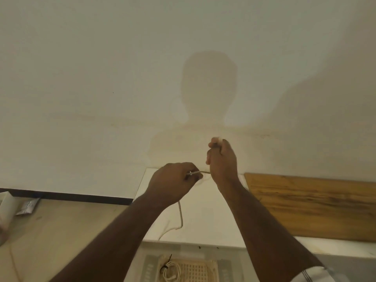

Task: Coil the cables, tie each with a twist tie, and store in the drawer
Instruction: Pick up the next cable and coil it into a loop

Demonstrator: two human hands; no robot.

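The left hand has its fingers curled tight around a thin white cable, with a short metal-tipped end showing at its knuckles near the thumb. From that grip a taut stretch of the cable runs to the right and passes behind the right hand, which is raised just beside and a little above the left. The right hand's fingers are closed too, pinching something small and pale at its top; whether that is more of the same cable cannot be told. The 2 hands are close together, joined by the short span of cable.

Below the left wrist the cable drops in a loose curve and trails across the white counter toward its near edge. To the right, a wooden board lies on the counter against the wall. The person's shadow falls on the wall above the hands.

Under the counter's near edge an open drawer shows, lined with a pale woven mat. On it rests 1 coiled white cable, bound on its left side with a black tie whose tail sticks up.

At the left, on a lower tan surface, sit a white box and a small silvery packet. A striped sleeve shows at the right forearm near the bottom edge.
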